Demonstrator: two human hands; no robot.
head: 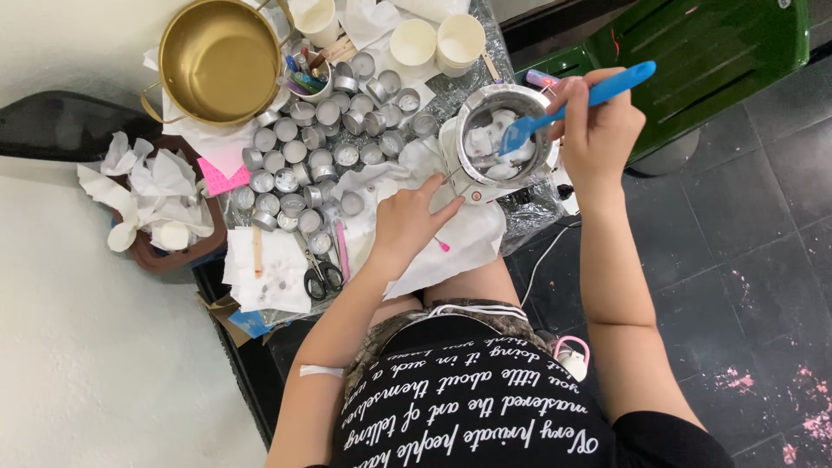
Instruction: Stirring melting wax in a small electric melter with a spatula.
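Note:
A small metal melting pot point(505, 104) with white chunks inside sits on a white heater base point(468, 184) at the table's right end. My right hand point(598, 130) grips a blue spatula point(579, 101) whose blade dips into the pot. My left hand point(407, 221) rests on white paper point(468, 243), fingertips touching the heater base at its front.
Several small empty metal cups point(312, 156) crowd the table's middle. A brass pot point(218, 59) stands at the back left, white cups point(438, 39) at the back. Scissors point(321, 276) lie near the front edge. A brown bin of crumpled tissue point(160, 204) stands left, a green chair point(702, 52) right.

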